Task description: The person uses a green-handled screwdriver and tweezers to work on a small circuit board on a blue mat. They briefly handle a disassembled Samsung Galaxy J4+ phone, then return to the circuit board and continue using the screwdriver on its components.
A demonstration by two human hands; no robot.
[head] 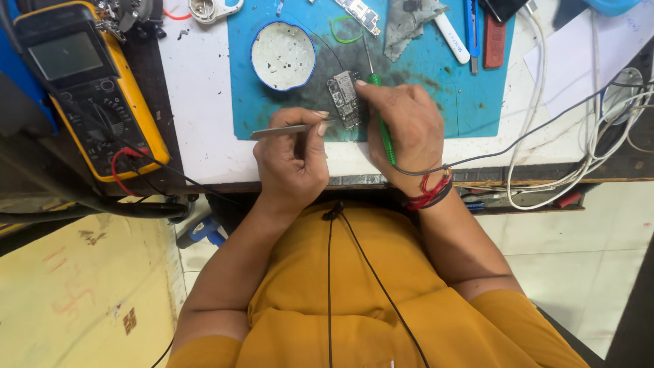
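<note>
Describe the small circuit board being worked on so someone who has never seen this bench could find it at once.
Start at the blue work mat on the white bench. Near its front edge, on a dark scorched patch, lies a small grey circuit board, between the left hand holding metal tweezers and the right hand gripping a green-handled tool. Unlike the round white dish behind it, it is rectangular and studded with chips.

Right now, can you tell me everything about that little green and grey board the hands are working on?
The circuit board is a small, narrow rectangle, grey-green and crowded with tiny metal parts. It lies flat on a sooty patch of the blue mat, just right of a round white dish. The right hand presses a fingertip on its top right corner while holding a green-handled tool. The left hand points metal tweezers at its lower left edge.
</note>
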